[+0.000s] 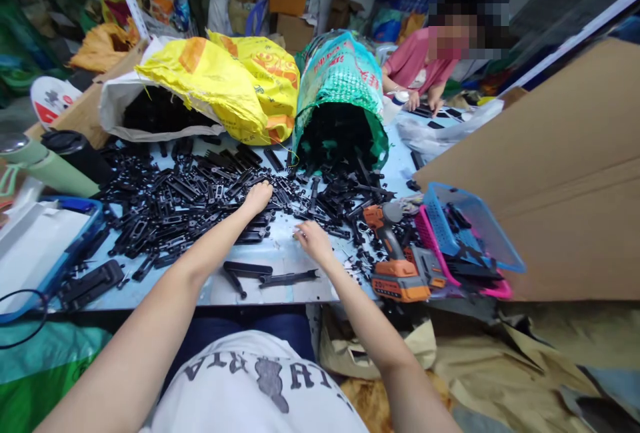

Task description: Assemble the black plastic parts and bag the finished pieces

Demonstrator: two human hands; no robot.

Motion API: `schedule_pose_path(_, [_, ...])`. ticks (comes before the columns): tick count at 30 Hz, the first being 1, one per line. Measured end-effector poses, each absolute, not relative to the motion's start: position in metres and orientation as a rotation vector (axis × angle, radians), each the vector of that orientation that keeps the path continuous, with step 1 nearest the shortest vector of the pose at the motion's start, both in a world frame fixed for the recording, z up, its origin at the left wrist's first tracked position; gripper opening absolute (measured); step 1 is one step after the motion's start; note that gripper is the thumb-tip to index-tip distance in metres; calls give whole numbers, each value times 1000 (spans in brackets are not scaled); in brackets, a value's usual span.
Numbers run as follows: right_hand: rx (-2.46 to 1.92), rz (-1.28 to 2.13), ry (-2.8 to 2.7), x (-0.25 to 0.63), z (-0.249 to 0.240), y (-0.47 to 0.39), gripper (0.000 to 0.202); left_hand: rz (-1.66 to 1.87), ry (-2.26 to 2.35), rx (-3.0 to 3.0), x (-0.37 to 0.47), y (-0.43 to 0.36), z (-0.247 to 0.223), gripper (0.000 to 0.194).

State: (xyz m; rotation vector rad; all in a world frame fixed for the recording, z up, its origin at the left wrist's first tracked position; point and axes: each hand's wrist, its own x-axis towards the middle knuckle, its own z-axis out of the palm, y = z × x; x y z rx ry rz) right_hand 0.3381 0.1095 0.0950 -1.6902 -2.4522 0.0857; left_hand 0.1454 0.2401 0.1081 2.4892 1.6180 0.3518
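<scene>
My left hand (259, 197) reaches to the middle of a wide pile of black plastic parts (190, 179), its fingers curled down among them; whatever they pinch is hidden. Closer to me and to the right, my right hand (314, 241) hovers over the bare tabletop with its fingers bent together around something too small to name. Between my forearms, near the front edge, lie a black bar-shaped part (249, 269) and a long black part with a forked end (289, 278). Several long black parts (254, 227) lie side by side just below my left hand.
An orange cordless drill (397, 269) lies right, beside pink and blue baskets (475, 219). Open yellow (215, 86) and green sacks (340, 79) spill black parts at the back. Bottles (50, 163) and a blue tray (95, 219) stand left. A co-worker (420, 63) sits across.
</scene>
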Motion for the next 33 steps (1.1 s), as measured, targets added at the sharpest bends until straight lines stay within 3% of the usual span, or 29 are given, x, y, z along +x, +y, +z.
schedule_pose_path(4, [-2099,4,-2418,330,112,180,28,759,1560,2308,111,196,121,15])
schedule_pose_path(7, [-2174,83,-2424,323,112,212,26,1157,1508,1748,68,141,119,18])
schedule_pose_path(11, [-2183,150,-2434,316,105,223,23,1187,1444,942,24,72,102,35])
schedule_pose_path(14, [-2103,138,-2378,312,106,215,27,1180,1401,694,16,44,89,42])
schedule_pose_path(22, [-1534,524,-2255,301,127,146,18,1140,1350,724,20,39,84,42])
schedule_pose_path(29, [-1417,1065,-2327,288,128,82,15,1003,1350,904,20,37,82,34])
schedule_pose_path(33, [-1416,1038,-2443,282,129,73,15,1029,1507,1300,19,39,79,21])
